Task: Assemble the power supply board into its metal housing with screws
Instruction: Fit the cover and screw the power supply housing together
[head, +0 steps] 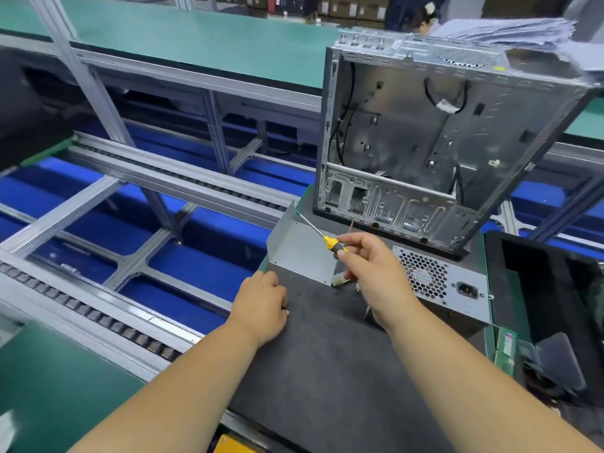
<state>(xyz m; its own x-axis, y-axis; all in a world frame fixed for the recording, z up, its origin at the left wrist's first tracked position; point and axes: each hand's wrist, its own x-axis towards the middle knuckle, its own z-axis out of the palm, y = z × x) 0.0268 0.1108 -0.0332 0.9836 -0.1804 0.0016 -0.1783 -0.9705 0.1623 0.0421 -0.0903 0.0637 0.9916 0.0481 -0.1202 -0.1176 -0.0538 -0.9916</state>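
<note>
The person's left hand [263, 307] lies knuckles-up on the dark foam mat [327, 371], its fingers curled under at the mat's surface; I cannot tell whether anything is tucked beneath them. The right hand [372, 273] is raised a little further out, pinching the yellow-and-black handle of one screwdriver [322, 235] between thumb and fingertips, the thin shaft slanting up and left so its tip sits over the far corner of the metal housing [300, 253].

That housing, a single bent grey sheet with an upright wall, lies on the mat just beyond the left hand and directly under the screwdriver. Beside it, to the right of the right hand, stands one grey power supply unit [441, 282] showing a honeycomb fan grille and a mains socket. A small connector peeks out below the right hand's fingers.

Further back one open computer case [441, 135] stands upright on the mat, black cables hanging inside. Beyond it runs a green bench top [196, 34].
</note>
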